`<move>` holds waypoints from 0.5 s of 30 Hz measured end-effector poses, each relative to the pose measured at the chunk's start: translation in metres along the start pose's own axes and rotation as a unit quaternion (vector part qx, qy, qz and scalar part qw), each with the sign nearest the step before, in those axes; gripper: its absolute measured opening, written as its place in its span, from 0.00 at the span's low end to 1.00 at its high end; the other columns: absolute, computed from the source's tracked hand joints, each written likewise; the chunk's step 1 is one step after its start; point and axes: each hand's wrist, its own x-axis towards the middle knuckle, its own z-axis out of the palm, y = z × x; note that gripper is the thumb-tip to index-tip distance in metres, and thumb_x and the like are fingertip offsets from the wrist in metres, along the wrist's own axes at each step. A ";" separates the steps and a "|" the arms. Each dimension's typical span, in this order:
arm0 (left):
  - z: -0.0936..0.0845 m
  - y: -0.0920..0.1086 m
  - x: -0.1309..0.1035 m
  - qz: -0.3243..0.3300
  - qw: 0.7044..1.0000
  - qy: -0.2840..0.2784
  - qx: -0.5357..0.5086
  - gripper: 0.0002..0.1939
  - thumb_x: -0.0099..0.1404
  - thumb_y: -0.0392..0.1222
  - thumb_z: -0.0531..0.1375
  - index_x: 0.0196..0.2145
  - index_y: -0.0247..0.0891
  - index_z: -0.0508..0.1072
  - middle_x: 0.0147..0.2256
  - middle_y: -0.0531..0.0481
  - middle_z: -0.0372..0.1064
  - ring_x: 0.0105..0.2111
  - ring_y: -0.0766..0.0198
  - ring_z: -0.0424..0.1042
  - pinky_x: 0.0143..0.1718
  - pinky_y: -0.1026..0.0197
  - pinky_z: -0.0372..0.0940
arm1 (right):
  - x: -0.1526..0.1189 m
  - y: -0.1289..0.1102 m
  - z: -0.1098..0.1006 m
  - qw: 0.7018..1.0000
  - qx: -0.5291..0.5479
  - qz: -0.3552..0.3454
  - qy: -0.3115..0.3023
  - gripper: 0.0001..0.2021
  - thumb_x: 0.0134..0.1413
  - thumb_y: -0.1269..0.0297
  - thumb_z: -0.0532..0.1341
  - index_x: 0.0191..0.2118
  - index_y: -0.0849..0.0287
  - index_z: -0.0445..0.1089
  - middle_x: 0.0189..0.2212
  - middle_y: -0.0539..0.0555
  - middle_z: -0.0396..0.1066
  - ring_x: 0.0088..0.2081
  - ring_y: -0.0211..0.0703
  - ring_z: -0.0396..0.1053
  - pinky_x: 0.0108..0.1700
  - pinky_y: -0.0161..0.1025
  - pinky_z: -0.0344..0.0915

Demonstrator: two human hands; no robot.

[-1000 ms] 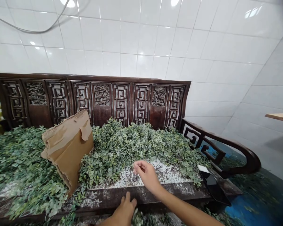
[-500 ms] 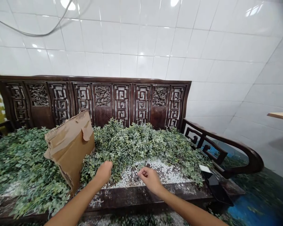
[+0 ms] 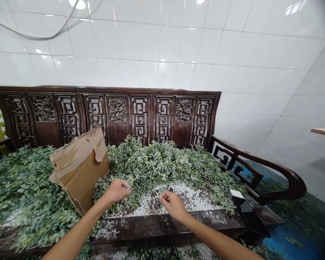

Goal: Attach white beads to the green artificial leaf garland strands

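Observation:
My left hand is over the front of a heap of green leafy sprigs, its fingers curled together. Whether anything small is between them I cannot make out. To its right, my right hand hovers by a scatter of small white round pieces, thumb and fingers pinched. What that pinch holds, if anything, is hidden. The sprigs and white pieces lie on the seat of a dark carved wooden bench. A torn cardboard piece stands upright among the sprigs, left of my left hand.
A black phone-like device with a white item at its top lies at the seat's right end. Beyond it curves the wooden armrest. More sprigs cover the left seat. A white tiled wall rises behind.
My left hand has shifted slightly left and turned, so its curled fingertips now show. My right hand has barely moved and stays pinched. The camera view has shifted a little.

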 end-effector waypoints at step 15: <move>0.029 0.033 -0.034 0.147 0.975 -0.099 -0.131 0.09 0.51 0.42 0.61 0.30 0.37 0.70 0.25 0.55 0.66 0.28 0.63 0.68 0.31 0.63 0.63 | 0.008 -0.065 0.012 0.960 0.276 0.002 -0.047 0.17 0.47 0.49 0.67 0.29 0.59 0.69 0.29 0.52 0.73 0.29 0.41 0.69 0.31 0.38 0.68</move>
